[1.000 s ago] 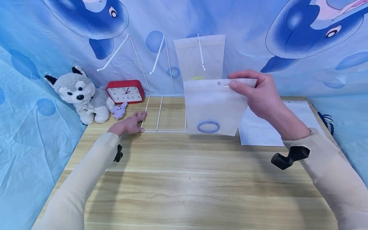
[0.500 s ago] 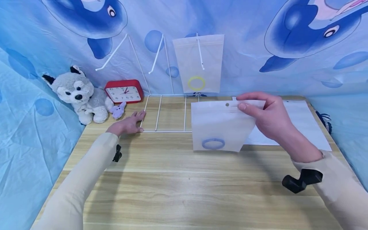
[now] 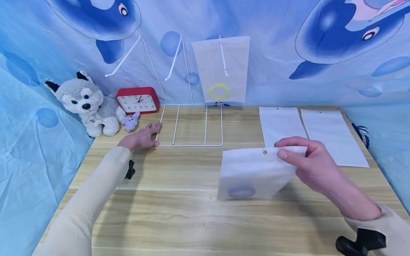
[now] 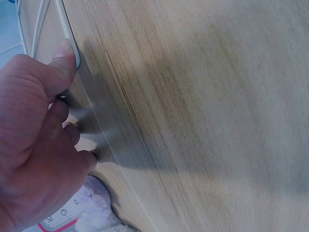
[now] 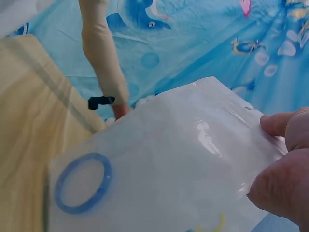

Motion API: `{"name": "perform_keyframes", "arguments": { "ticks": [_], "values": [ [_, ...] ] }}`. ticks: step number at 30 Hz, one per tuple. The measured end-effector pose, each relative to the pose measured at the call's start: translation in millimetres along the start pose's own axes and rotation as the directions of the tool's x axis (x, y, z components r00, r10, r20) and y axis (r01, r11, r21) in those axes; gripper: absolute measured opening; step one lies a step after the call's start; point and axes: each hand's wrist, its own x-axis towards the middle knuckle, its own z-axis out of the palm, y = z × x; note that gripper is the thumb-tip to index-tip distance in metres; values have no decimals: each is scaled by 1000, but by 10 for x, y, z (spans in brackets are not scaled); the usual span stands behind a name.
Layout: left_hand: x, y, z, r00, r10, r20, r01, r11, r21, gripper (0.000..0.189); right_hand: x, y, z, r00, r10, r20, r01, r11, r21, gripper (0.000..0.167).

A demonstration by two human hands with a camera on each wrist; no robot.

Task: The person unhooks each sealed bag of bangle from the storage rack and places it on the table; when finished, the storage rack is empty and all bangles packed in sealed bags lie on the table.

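My right hand [image 3: 315,167] pinches a white zip bag [image 5: 159,140] near the top corner, between thumb and fingers. A blue ring [image 5: 83,183] shows through the bag's lower part; a small round hole sits near its top edge. In the head view the bag hangs tilted over the table's middle right. At the left, my left hand [image 3: 142,137] rests on the near left corner of the white wire display rack [image 3: 189,145]. Its thumb [image 4: 63,55] presses the corner wire, the other fingers spread along the side. Another white bag [image 3: 221,67] with a yellow ring [image 3: 219,92] hangs on the rack's right hook.
Two flat white bags [image 3: 278,124] [image 3: 333,138] lie at the table's back right. Left of the rack are a red clock [image 3: 137,100], a small purple toy [image 3: 130,121] and a grey plush husky [image 3: 86,103]. Two bare hooks [image 3: 174,58] rise from the rack; blue cloth hangs behind.
My right hand has drawn the bag with the blue ring down and toward me, away from the rack, uncovering the hanging bag's yellow ring. My left hand stays on the rack.
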Motion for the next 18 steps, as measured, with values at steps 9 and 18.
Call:
{"name": "perform_keyframes", "arguments": {
  "ticks": [9,18],
  "values": [
    [2,-37,2,1000,-25,19,25,1000,-15,85,319,222,-150,989,130,-69,-127,991,45,24],
    [32,-29,0,1000,-22,12,22,1000,-14,85,666,541,-288,988,114,-104,-110,993,47,22]
  ]
}}
